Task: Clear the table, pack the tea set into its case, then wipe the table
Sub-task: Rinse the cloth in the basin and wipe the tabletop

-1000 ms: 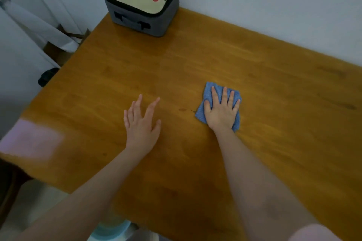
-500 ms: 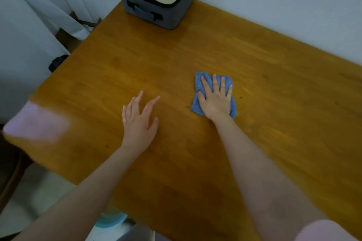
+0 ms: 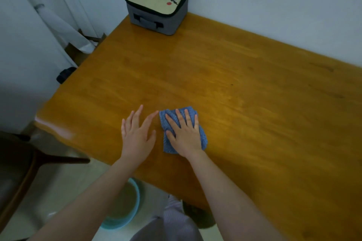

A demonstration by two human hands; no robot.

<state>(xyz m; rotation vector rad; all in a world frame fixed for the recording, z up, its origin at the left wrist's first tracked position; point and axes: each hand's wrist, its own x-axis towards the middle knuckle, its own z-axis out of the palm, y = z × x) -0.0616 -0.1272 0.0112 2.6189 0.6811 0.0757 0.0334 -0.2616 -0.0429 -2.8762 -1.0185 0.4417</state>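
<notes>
A blue cloth (image 3: 202, 139) lies flat on the orange wooden table (image 3: 244, 88) near its front edge. My right hand (image 3: 185, 135) presses down on the cloth with its fingers spread. My left hand (image 3: 138, 135) rests flat on the bare wood just left of the cloth, fingers apart, holding nothing. The grey tea set case (image 3: 157, 4), zipped closed with a beige ink-painted lid, stands at the table's far left corner by the wall.
A dark wooden chair (image 3: 23, 172) stands at the left of the table. A light blue basin (image 3: 122, 203) sits on the floor under the table's front edge. A white wall runs behind the table; a rolled white item (image 3: 62, 29) leans at the left.
My right hand has slid the blue cloth toward me and to the left, close to my left hand. My left hand stays flat. The view has shifted back, showing the table's front edge.
</notes>
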